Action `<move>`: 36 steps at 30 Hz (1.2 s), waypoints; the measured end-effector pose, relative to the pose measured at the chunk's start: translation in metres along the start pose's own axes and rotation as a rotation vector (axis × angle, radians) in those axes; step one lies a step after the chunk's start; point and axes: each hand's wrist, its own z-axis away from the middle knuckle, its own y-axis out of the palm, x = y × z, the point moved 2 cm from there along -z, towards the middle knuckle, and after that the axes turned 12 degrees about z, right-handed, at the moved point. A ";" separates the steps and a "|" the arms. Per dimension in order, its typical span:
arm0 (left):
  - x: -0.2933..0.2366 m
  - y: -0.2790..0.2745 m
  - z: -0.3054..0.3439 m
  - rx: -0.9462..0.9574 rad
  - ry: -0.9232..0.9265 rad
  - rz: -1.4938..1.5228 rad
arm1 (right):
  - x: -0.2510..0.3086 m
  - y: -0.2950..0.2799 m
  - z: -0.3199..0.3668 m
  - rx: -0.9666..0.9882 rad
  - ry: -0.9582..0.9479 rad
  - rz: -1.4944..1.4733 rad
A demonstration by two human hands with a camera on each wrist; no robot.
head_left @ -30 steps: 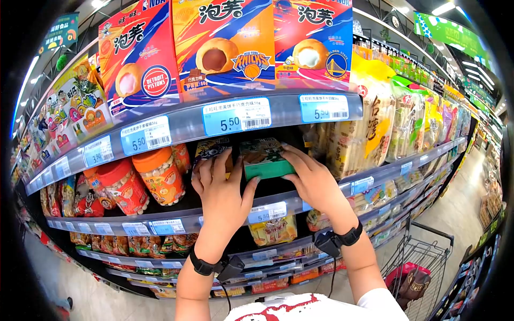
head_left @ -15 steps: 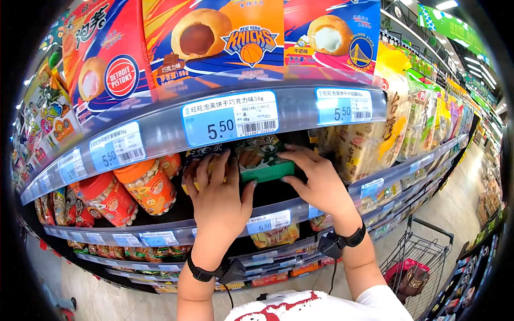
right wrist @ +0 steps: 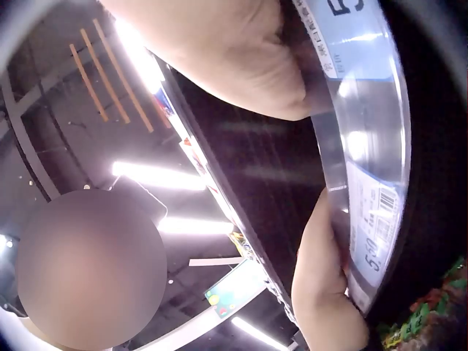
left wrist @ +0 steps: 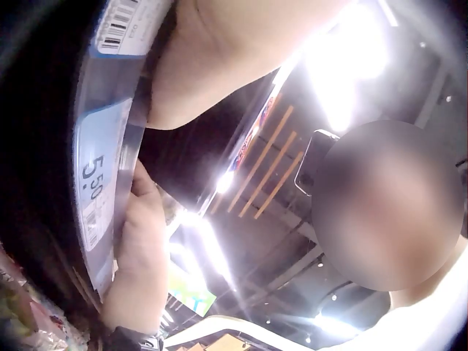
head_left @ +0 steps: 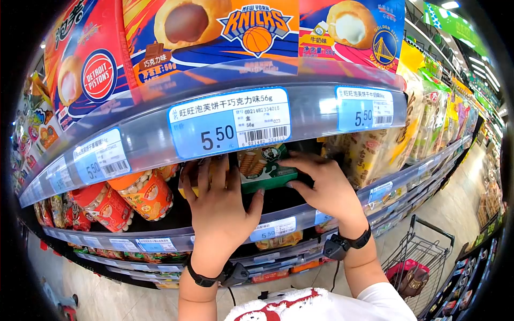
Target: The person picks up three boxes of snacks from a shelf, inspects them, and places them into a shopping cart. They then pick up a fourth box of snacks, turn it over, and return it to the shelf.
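Though deeper in, hands [head_left: 327, 188] on box [head_left: 263, 165]

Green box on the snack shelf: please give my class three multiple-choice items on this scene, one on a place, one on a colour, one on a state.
1. Where is the green box?
A. On the floor
B. On the shelf just under the large 5.50 price tag
C. In a fridge

2. What colour is that price tag's background?
A. Yellow
B. Red
C. Light blue

3. What is the right hand doing?
A. Gripping the green box's right end
B. Hanging empty
C. Pointing at the ceiling

Answers:
1 B, because the box sits in the bay directly below that tag.
2 C, because the tag is light blue with a white barcode patch.
3 A, because its fingers curl round the box's right end.
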 end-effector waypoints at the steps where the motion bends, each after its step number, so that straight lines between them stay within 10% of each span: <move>1: 0.000 0.000 0.000 -0.002 0.001 0.005 | -0.001 0.000 0.000 0.006 -0.015 0.011; 26: -0.001 0.000 0.001 -0.130 0.064 0.047 | 0.006 0.000 0.002 0.072 0.036 0.073; 36: 0.005 0.008 0.005 -0.180 0.083 0.052 | 0.005 0.003 0.009 -0.218 -0.104 0.198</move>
